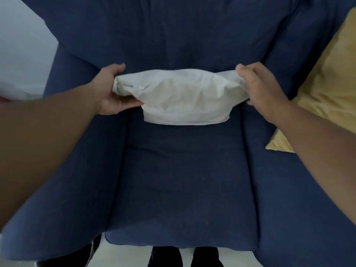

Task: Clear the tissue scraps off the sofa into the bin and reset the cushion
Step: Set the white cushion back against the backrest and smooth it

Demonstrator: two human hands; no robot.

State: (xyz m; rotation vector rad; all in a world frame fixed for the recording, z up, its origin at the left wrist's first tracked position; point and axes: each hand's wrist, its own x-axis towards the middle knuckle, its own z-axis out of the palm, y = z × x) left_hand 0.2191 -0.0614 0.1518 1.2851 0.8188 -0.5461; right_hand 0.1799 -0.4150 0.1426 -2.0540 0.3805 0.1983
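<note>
Left hand and right hand pinch the cushion ends, probably to set it straight against the sofa back.

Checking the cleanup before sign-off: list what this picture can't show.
- Bin: not in the head view, so scraps binned is unverifiable.
- Sofa seat behind the cushion: covered by it.
- Left hand and right hand fingers: mostly tucked behind the cushion.
- Yellow pillow: cut off by the right edge.
</note>
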